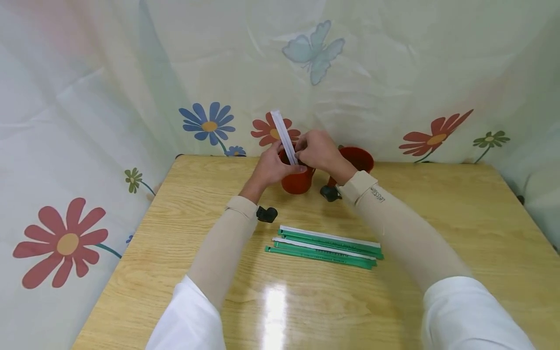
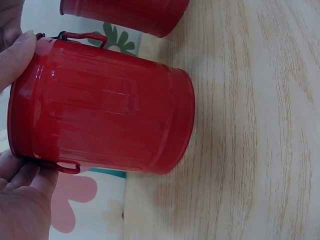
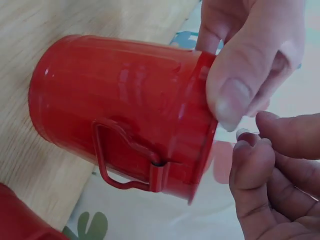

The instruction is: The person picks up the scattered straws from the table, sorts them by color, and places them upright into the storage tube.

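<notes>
My left hand (image 1: 275, 165) holds a red metal bucket (image 2: 110, 107) by its rim, thumb on one side and fingers on the other. The bucket has small wire handles and stands upright near the back of the table. From its mouth a white, flat paper-wrapped stick (image 1: 283, 133) rises, leaning left. My right hand (image 1: 319, 150) is over the bucket mouth, its thumb and forefinger pinched together against the stick's edge. In the right wrist view the fingertips (image 3: 252, 147) meet just outside the rim, and the stick is hidden there. The bucket's inside is mostly hidden.
A second red bucket (image 1: 356, 158) stands to the right, partly behind my right forearm. Several long green and white wrapped sticks (image 1: 325, 249) lie side by side on the wooden table (image 1: 197, 194). A flowered cloth (image 1: 372, 82) hangs behind and left of the table.
</notes>
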Demonstrator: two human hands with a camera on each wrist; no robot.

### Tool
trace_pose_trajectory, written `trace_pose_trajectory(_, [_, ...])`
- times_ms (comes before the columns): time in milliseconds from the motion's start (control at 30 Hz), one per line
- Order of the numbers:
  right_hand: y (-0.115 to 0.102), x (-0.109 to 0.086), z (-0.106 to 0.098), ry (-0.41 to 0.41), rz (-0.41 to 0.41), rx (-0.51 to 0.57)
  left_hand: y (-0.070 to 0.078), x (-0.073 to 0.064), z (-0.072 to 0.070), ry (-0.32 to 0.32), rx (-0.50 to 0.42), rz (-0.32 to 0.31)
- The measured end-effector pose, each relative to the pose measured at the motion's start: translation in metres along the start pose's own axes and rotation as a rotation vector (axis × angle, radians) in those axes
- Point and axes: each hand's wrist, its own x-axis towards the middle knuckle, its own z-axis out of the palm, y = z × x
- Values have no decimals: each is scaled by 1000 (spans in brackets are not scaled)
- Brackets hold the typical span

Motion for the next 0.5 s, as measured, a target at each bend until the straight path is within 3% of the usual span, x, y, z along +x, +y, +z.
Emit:
trace_pose_trajectory(233, [-3, -28, -6, -35, -47, 10, 1, 2, -2, 11, -14, 14])
trace_pose_trajectory(500, [22, -78, -3, -48, -148, -49, 2, 1, 0, 20, 11, -27])
